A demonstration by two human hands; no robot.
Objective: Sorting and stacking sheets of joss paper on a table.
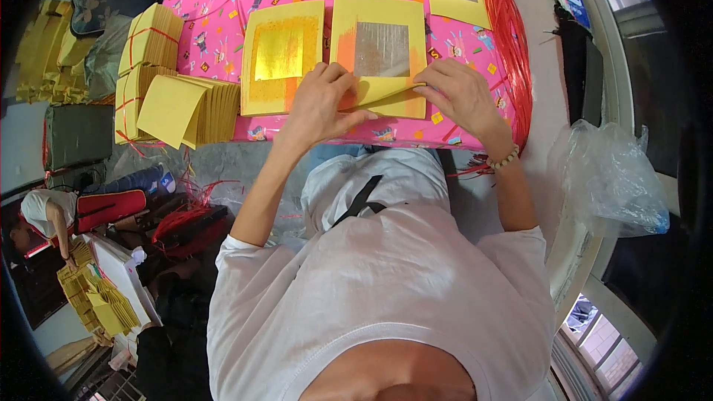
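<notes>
Lying before me on the pink cloth is a yellow paper sheet with a silver square and orange patches. Its near edge is curled up into a slanting fold. My right hand pinches the right end of that fold between thumb and fingers. At the left end, my left hand is bent over the paper, fingers curled and thumb stretched along the near edge; what lies under its fingertips is partly hidden. Just left of it lies a similar yellow sheet with a gold square.
Yellow paper stacks tied with red string stand at the table's left, beside a fanned bundle. Red plastic strands hang along the right edge, near a clear plastic bag. Another person handles yellow paper at lower left.
</notes>
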